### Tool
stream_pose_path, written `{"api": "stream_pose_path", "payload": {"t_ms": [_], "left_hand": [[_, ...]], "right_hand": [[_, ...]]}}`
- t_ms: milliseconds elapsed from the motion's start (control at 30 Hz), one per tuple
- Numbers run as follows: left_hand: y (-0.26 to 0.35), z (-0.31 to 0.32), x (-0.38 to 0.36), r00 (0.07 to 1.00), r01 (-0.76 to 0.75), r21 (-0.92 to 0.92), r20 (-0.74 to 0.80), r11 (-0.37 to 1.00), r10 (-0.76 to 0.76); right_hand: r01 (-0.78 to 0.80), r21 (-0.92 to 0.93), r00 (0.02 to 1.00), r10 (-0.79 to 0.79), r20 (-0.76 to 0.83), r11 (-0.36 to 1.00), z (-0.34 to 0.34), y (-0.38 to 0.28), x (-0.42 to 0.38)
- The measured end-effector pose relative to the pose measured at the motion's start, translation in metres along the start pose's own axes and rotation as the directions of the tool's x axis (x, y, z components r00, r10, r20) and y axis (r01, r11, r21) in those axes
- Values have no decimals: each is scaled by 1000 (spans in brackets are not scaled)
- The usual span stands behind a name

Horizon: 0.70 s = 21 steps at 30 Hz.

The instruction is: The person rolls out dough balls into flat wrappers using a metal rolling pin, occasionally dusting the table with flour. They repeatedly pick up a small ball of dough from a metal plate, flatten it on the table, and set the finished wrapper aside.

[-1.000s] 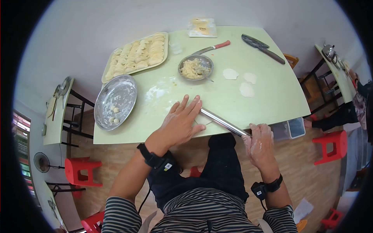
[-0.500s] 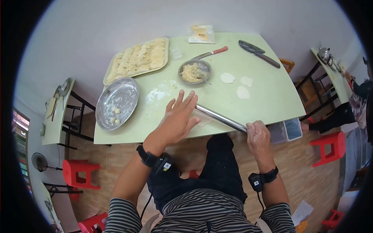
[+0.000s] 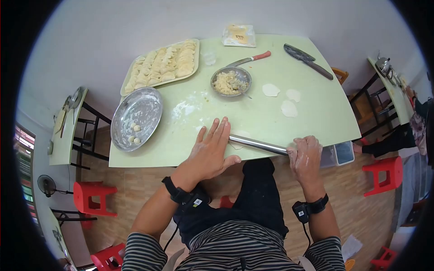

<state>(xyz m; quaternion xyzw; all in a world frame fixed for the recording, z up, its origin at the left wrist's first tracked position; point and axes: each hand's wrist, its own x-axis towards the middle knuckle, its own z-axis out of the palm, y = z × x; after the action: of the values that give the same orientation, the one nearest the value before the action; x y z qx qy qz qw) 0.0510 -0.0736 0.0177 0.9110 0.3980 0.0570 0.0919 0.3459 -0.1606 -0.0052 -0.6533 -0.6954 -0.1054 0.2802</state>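
Observation:
My left hand (image 3: 209, 150) lies flat with fingers apart over the left end of a metal rolling pin (image 3: 257, 144). My right hand (image 3: 306, 157) is wrapped round the pin's right end at the table's front edge. A thin dough wrapper (image 3: 238, 145) shows partly beside the pin. Beyond the hands stands a metal bowl of filling (image 3: 230, 82) with a utensil in it. Three flat wrappers lie to its right, one of them the lowest (image 3: 289, 109). At the left, a round metal pan (image 3: 143, 110) holds several small dough balls (image 3: 136, 128).
A tray of dumplings (image 3: 163, 63) is at the back left of the green table (image 3: 325, 113). Behind the bowl lie a red-handled knife (image 3: 248, 58), a packet (image 3: 238, 35) and a dark-handled tool (image 3: 308, 61). Red stools (image 3: 384, 175) stand around. Another person (image 3: 402, 135) is at the far right.
The rolling pin lies at a flatter angle, its left end nearer the front edge. My left hand has moved down with it, and my right hand has shifted slightly right. The view has shifted a little.

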Motion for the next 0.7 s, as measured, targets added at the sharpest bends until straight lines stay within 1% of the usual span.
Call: {"api": "stream_pose_path", "payload": {"t_ms": [33, 67, 133, 167, 200, 233, 367, 400, 467, 567, 600, 633, 667, 700], "left_hand": [[-2, -1, 7, 1000, 9, -43, 6, 999, -8], [-4, -2, 15, 1000, 8, -43, 13, 999, -7], [-7, -5, 33, 994, 53, -54, 95, 997, -47], [-9, -8, 42, 994, 55, -53, 99, 997, -49], [-10, -11, 50, 988, 77, -56, 140, 996, -68], [-11, -13, 56, 980, 97, -57, 181, 994, -85], [-15, -11, 67, 980, 114, -38, 169, 993, -106], [-14, -12, 68, 976, 128, -37, 185, 991, -119], [-12, -13, 70, 971, 142, -41, 202, 989, -130], [-11, -12, 67, 977, 159, -64, 156, 985, -148], [-12, -9, 62, 984, 128, -52, 130, 990, -120], [-12, -6, 56, 990, 94, -38, 106, 995, -89], [-11, -5, 49, 991, 90, -38, 104, 995, -86], [-11, -3, 41, 996, 55, 2, 73, 998, -55]], "right_hand": [[-17, -25, 1000, 18, 4, 1000, 0, 1, 5], [-35, -49, 999, 36, 8, 998, 2, 3, 9], [-63, -60, 998, 65, 19, 996, 8, 7, 17], [-86, -72, 996, 88, 25, 994, 12, 9, 21], [-87, -70, 996, 89, 26, 994, 15, 11, 25], [-116, -80, 991, 120, 53, 990, 18, 12, 28], [-181, -102, 971, 194, 137, 978, 18, 13, 34], [-186, -105, 971, 199, 133, 977, 16, 14, 36], [-208, -81, 958, 220, 184, 975, 14, 12, 36], [-165, -107, 959, 185, 213, 980, 14, 12, 34], [-160, -109, 961, 180, 208, 981, 12, 12, 31], [-120, -113, 960, 145, 241, 986, 10, 11, 26], [-83, -116, 954, 113, 277, 990, 8, 10, 20], [-86, -118, 954, 116, 277, 989, 6, 8, 15]]}}
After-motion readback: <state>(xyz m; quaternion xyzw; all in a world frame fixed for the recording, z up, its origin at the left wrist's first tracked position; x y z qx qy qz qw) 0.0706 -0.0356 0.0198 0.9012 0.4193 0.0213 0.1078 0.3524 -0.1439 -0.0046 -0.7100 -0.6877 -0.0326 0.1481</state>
